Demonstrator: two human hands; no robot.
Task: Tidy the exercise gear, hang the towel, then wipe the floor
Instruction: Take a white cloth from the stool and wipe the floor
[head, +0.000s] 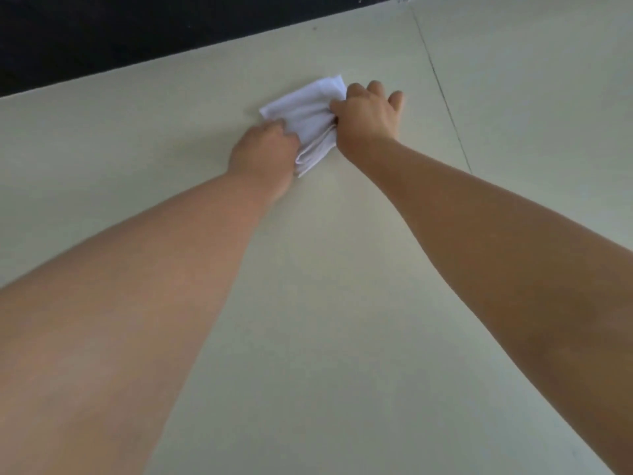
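1. Head view, both arms stretched far out over a pale floor (342, 303). A white cloth (310, 113) lies flat on it, far centre, between the two hands. No exercise gear or hung towel in frame, so those steps cannot be checked; by my read this is the floor-wiping step.
2. Left hand (263, 156): fingers curled shut, pinching the near-left edge of the cloth, knuckles up. Fingertips are hidden under the hand, so how deep the pinch goes cannot be told.
3. Right hand (368, 114): thumb and first finger closed on the cloth's right edge, the other fingers spread and resting on the floor to the right of it. So only part of this hand actually holds fabric.
4. Risk: the cloth is loosely folded, with layers showing at the near corner. Pulling the hands apart could open the folds and leave a thin single sheet that drags instead of wipes.
5. Risk: both grips are at the edges with nothing pressing the middle. A push would likely bunch the centre and skip patches.
6. Risk: arms look fully extended, so there is little downward pressure at this reach; the person may overbalance forward.
7. Risk: a dark band (102, 39) runs along the far left and a tile joint (442, 94) runs on the right. The cloth edge could snag on the joint.
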